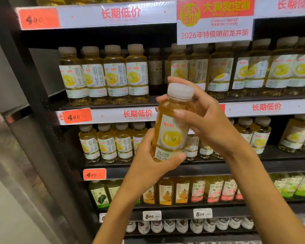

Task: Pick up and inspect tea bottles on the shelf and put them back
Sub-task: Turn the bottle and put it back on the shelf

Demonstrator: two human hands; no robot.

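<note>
In the head view, a yellow tea bottle (173, 124) with a white cap is held upright in front of the shelf (183, 167), clear of the rows of matching tea bottles (104, 74) standing on it. The left hand (151, 159) grips its lower label, thumb across the front. The right hand (206, 117) grasps its shoulder just below the cap, fingers curled round it.

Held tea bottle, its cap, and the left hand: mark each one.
Held tea bottle (172, 136), head view, on its front label.
Cap (180, 91), head view, on its white side.
Left hand (151, 161), head view, on its back.
</note>
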